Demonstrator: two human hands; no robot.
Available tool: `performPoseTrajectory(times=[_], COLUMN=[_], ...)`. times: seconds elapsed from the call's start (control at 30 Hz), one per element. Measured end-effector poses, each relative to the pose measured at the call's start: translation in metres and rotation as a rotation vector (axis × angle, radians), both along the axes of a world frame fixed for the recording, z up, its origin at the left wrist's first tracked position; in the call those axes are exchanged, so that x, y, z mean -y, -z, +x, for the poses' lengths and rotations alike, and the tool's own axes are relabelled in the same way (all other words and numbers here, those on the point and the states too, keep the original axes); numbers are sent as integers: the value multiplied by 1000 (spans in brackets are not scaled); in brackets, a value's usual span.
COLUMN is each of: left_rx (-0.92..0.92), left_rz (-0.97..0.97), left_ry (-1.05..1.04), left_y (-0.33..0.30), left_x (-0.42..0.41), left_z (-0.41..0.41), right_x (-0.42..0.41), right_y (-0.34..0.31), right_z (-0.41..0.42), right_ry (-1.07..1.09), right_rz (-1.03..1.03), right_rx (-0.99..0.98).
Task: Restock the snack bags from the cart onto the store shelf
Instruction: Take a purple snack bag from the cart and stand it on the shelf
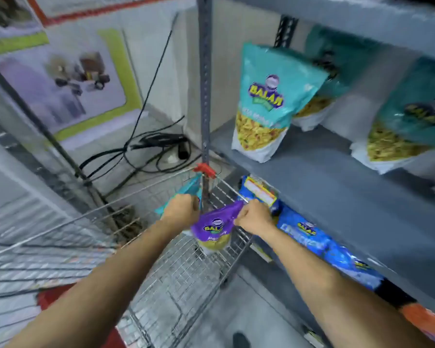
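Both hands reach into the far corner of the wire cart. My right hand pinches the top edge of a purple snack bag that hangs over the cart's basket. My left hand is closed around a teal snack bag, whose top pokes up beyond my fingers. On the grey shelf to the right stand three teal snack bags, the nearest one at the shelf's left end and another at the right.
Blue snack bags lie on the lower shelf under the grey board. A metal upright of the rack stands just behind the cart's red corner clip. Black cables lie on the floor by the wall.
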State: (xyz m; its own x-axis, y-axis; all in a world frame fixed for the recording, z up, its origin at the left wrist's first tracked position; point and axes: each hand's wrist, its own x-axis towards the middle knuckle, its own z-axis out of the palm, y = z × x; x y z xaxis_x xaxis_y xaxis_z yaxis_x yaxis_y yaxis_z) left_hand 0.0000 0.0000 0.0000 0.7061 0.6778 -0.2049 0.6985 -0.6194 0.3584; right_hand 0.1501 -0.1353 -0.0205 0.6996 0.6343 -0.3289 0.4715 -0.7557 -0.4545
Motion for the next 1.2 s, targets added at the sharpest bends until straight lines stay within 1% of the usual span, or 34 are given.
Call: performPoseTrajectory(times=[0.03, 0.07, 0.13, 0.17, 0.2, 0.23, 0.27, 0.33, 0.4, 0.43, 0.5, 0.57, 0.63, 0.7, 0.8, 0.87, 0.93, 1.03, 1.13, 1.2], left_rx=[-113, -182, -302, -338, -345, -312, -225, 86, 356, 470, 643, 749, 826, 862, 846, 839, 810, 822, 827, 853], left_rz=[-26, -63, -123, -157, -206, -259, -361, -637, -794, -833, -845, -807, -810, -850, -805, -759, -723, -700, -680, -682], left_ry=[-8, -27, -67, -79, -104, -131, -168, -228, -305, -338, -390, -457, -522, -571, -523, -466, -425, -334, -263, -224], left_y=[19, 34, 69, 88, 99, 117, 133, 159, 178, 182, 182, 184, 187, 182, 147, 110, 67, 10, -32, -52], left_x=[-3, -6, -11, -15, -18, -23, -26, -26, -18, -12, 1, 9, 9, 3, -11, -19, -23, -23, -20, -15], left_z=[-5, -7, -17, -20, -22, -22, -23, -23, -23, -21, -15, -8, -4, -3, -7, -7, -5, -2, 4, 13], right_x=[-6, -13, -22, -27, -30, -35, -39, -48, -52, -53, -55, -55, -55, -54, -53, -51, -50, -45, -34, -23], right_y=[14, 25, 48, 59, 69, 80, 87, 101, 108, 115, 126, 135, 127, 114, 90, 65, 41, -2, -47, -70], right_z=[-4, -9, -14, -15, -12, -5, 0, 13, 20, 23, 23, 20, 18, 15, 13, 7, 4, -2, -7, -6], right_ry=[-35, -78, -94, -79, -86, -59, -32, 8, 71, 100, 157, 164, 140, 120, 110, 125, 187, 252, 291, 333], right_rz=[-107, -173, -241, -270, -285, -268, -267, -241, -151, -86, 61, 127, 188, 260, 411, 520, 620, 793, 909, 944], right_rx=[-69, -109, -235, -322, -351, -375, -386, -461, -543, -573, -603, -630, -647, -650, -708, -765, -799, -859, -839, -811])
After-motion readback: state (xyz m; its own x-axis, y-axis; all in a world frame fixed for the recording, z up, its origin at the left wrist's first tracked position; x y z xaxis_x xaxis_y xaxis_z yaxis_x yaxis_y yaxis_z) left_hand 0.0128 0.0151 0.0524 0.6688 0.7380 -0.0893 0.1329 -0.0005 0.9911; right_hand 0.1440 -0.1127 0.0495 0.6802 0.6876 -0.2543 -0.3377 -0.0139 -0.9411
